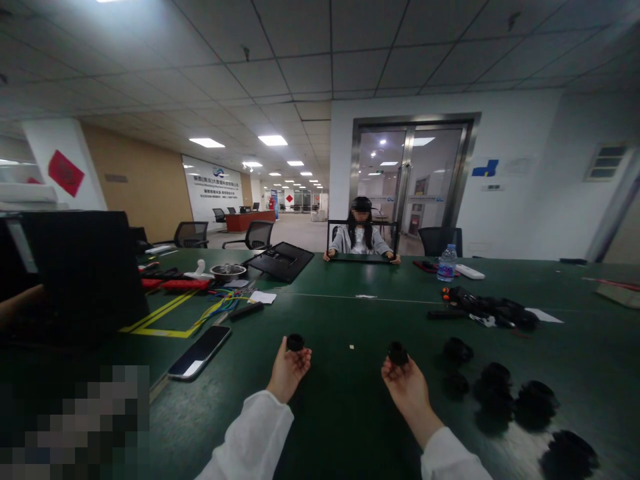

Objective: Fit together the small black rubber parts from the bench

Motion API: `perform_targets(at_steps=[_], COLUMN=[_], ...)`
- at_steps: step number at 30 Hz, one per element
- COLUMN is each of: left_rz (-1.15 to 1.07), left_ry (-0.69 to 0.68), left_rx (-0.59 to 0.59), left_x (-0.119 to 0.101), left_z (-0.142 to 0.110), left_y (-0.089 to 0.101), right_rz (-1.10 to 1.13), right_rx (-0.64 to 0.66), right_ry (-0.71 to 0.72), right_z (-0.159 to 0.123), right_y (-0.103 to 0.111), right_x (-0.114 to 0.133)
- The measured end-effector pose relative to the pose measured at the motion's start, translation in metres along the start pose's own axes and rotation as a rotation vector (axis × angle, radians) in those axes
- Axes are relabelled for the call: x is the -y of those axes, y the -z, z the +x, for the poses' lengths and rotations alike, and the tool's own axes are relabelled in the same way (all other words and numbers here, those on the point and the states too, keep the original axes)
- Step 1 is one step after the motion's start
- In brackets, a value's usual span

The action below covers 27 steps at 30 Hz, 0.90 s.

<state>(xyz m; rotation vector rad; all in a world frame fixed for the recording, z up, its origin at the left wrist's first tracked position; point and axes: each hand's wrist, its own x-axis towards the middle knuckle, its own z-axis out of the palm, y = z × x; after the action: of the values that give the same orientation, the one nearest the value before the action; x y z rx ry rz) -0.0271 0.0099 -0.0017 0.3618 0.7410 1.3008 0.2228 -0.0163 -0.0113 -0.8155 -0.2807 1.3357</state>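
Both my hands are raised palm-up over the green table point(350, 400). My left hand point(290, 365) pinches a small round black part point(295, 342) at its fingertips. My right hand point(406, 381) holds a second small black round part point(398, 353) the same way. Both arms wear white sleeves. Several more black round parts point(505, 387) lie on the table just right of my right hand.
A smartphone point(200, 352) lies to the left of my left hand. Coloured cables point(220, 307), a metal bowl point(227, 271) and a black frame point(283, 260) sit further back left. A person sits across the table holding a black frame point(361, 241); a water bottle point(447, 263) stands nearby.
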Motion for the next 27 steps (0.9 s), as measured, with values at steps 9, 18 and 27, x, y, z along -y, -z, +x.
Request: perform_targets(at_steps=[9,18,27], left_rz=[-0.066,0.009,0.195], left_ry=[-0.021,-0.053,-0.086], left_rx=[0.087,0.079,0.129], left_x=[0.001,0.001,0.009], left_z=[0.006,0.002,-0.001], left_y=[0.007,0.004,0.000], right_rz=[0.160,0.078,-0.051], right_rx=[-0.039,-0.018,0.128], right_ry=[-0.099,-0.062,-0.105], right_z=[-0.006,-0.005,-0.011], right_y=[-0.007,-0.005,-0.010], right_x=[0.005,0.003,0.002])
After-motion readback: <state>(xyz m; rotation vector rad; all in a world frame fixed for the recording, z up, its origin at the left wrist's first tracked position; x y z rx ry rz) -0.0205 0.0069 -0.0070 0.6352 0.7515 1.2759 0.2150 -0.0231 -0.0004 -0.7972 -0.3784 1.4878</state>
